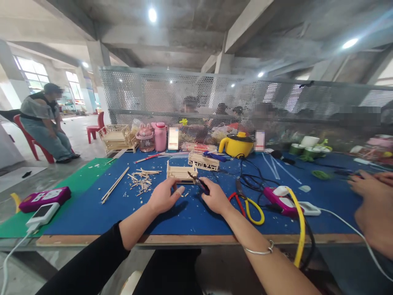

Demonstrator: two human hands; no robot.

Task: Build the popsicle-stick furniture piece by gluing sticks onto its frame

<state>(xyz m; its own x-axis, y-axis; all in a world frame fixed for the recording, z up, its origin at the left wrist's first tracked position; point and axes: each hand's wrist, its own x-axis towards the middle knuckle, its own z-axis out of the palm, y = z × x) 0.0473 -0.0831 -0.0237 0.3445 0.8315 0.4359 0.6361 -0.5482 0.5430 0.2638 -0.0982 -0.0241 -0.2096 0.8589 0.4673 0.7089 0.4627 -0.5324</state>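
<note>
In the head view a small bench-like model (181, 173) made of pale wooden sticks stands on the blue table mat. My left hand (162, 196) is closed at its near left edge, with a whitish wrap on the thumb. Dark-handled pliers (202, 187) sit in my right hand (216, 198), which is closed around them. Their jaws reach the model's right front corner; whether they grip a stick there is too small to tell. Behind this model rests a second stick model (204, 161). Loose stick offcuts (141, 181) lie scattered to the left.
Yellow-and-red-handled scissors or cutters (253, 211) lie right of my right hand, near a purple power strip (282, 201) with cables. A yellow pot (239, 145) and pink bottle (160, 137) stand at the back. A co-worker's hands (368, 188) are at the right.
</note>
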